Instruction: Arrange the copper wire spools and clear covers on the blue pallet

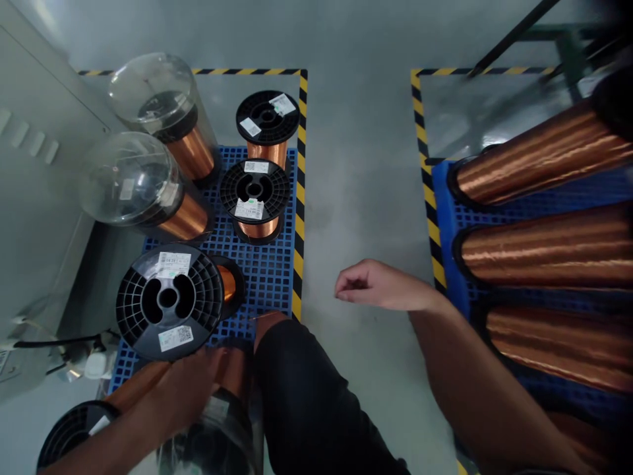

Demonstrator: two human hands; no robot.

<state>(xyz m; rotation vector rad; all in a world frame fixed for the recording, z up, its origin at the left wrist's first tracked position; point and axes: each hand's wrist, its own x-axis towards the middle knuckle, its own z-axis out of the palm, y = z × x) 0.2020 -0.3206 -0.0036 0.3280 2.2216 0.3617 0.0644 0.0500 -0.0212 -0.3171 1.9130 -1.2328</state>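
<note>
Left hand (190, 382): low on the left, blurred, reaching in at the near side of the large black spool (169, 316). Fingers point toward a copper-wound spool (235, 373) and overlap it in view. Contact not resolved; cannot tell whether the hand grips anything or stands open.

Right hand (370, 285): over the grey floor (346, 198), between the two pallets, clear of every spool. Fingers loosely curled, a dark hollow between them and the thumb; no object seen there. Cannot tell whether the fingertips meet the thumb.

Position of large black spool: on the blue left-hand pallet (267, 277), just beyond the left hand and well apart from the right, which is across the striped tape (299, 244). Its top flange faces the camera, two white labels on it; orange winding shows at its side.

Copper-wound spool: directly beside the left fingers, between them and the leg (306, 396) in dark cloth. A transparent cover (220, 409) is nearer the camera.

Farther on the same pallet: two smaller labelled spools (254, 191), one behind the other; two spools under clear covers (128, 178) to their left.
</note>
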